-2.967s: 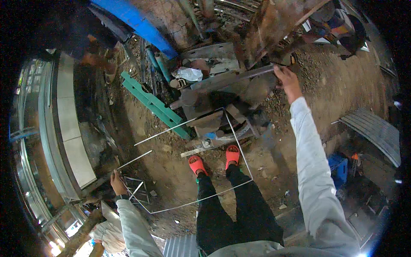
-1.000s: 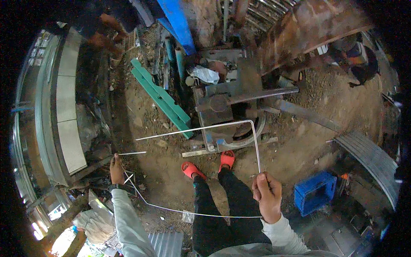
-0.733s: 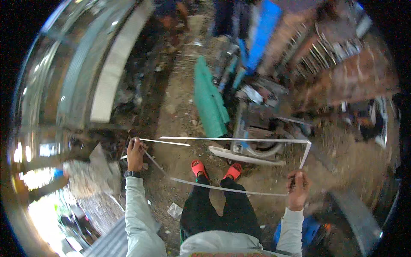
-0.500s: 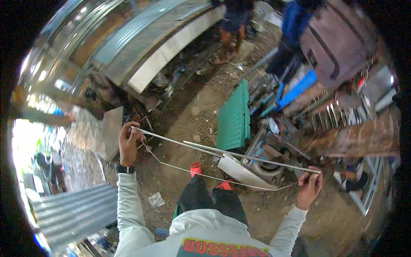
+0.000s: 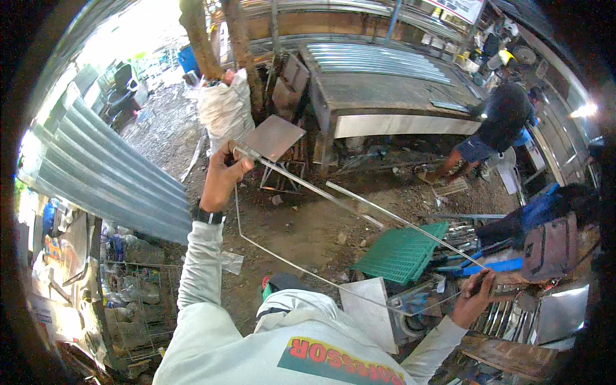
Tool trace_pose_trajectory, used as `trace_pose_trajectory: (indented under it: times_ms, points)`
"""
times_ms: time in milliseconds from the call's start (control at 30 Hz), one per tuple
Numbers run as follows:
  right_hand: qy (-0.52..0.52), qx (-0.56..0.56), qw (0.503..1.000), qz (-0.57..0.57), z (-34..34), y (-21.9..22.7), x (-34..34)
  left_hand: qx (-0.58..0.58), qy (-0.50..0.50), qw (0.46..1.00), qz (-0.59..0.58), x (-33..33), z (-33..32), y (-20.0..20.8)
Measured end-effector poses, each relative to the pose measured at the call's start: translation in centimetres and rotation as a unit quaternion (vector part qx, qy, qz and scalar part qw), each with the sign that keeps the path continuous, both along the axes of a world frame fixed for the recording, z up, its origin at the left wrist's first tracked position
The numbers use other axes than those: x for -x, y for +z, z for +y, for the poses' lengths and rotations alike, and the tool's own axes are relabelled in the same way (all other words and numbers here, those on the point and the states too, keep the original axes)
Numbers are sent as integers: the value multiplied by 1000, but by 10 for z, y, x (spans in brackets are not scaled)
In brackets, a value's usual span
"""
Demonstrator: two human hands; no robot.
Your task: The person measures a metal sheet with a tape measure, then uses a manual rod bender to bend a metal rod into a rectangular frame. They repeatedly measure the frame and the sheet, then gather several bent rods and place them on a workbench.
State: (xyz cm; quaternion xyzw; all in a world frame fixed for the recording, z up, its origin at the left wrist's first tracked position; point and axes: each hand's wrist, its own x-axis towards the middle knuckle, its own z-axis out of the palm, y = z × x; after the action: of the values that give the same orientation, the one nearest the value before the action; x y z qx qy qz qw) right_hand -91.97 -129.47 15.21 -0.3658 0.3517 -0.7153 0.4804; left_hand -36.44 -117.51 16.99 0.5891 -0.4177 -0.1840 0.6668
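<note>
From where I stand, the person's two hands are well apart, each closed on the same thin metal frame point(image 5: 410, 226). It hangs in the air in front of the chest, above the dirt floor point(image 5: 289, 221). The left hand point(image 5: 222, 178) pinches it at one corner between thumb and fingers; the right hand point(image 5: 473, 297) wraps the opposite end, though its fingertips are too blurred to read. I suppose the wide spread is because something so long and slim would droop or twist if held at one point. The arms reach well out, probably to hold it clear of the body and of the white board point(image 5: 372, 309) and green panel point(image 5: 403, 255) beneath its right half.

The frame itself is a pale, narrow strip bent into a lopsided loop with fairly crisp corners. It isn't closed: along the far side two free ends run past each other, side by side with a gap between. The near side looks thinner, perhaps because it is seen edge-on, and bows a little, which may be the lens.
</note>
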Motion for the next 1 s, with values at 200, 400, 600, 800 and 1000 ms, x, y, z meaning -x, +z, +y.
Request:
trace_pose_trajectory:
  times_ms: [200, 400, 600, 800, 1000]
  points:
    - [120, -10, 989, 83, -22, 5, -106, -43, 44, 954, -293, -91, 100, 10]
    - [45, 85, 948, 305, -66, -32, -199, -114, 107, 936, -314, -158, 197, 16]
    - [-231, 519, 530, 630, -121, -21, -289, -132, 280, 940, -146, -192, 285, -16]
    - [-73, 411, 798, 434, -63, 29, -481, -247, 520, 816, 53, -189, 344, -59]
    - [454, 353, 818, -13, -47, 22, -624, -391, 671, 624, 85, -200, 428, -119]
